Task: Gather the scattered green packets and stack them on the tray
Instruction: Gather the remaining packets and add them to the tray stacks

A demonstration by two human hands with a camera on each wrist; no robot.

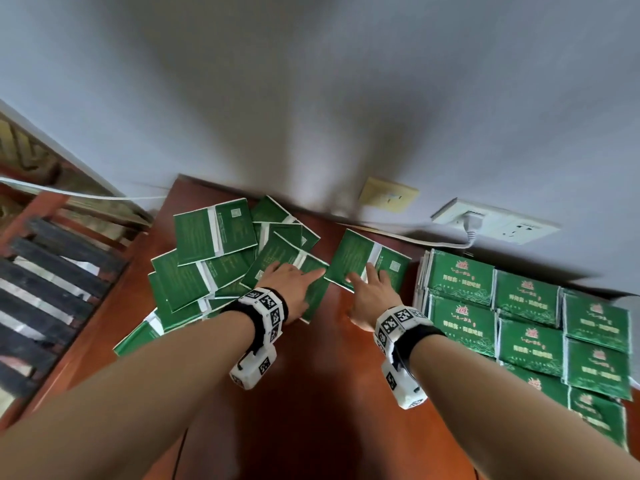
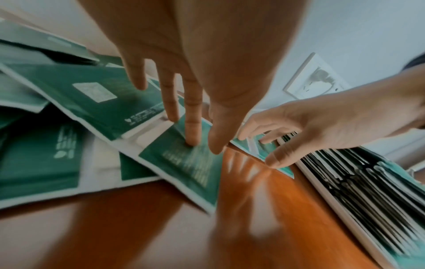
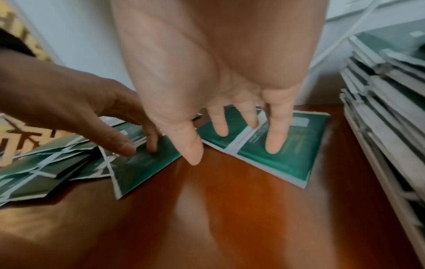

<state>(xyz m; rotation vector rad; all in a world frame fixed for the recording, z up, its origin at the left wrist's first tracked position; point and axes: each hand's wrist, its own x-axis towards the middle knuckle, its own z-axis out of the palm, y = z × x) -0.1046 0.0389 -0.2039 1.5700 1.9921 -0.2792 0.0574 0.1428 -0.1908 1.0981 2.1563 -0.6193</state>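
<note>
Left hand: flat, fingers straight on pile packet.
Right hand: flat on lone packet.
Stacks: right of it, uncounted.

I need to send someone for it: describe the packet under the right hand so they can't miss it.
On the reddish-brown wooden table, look between the scattered pile of green packets and the neat rows of stacked green packets. The flat green twin packet lies alone there, apart from both, under the right hand.
</note>
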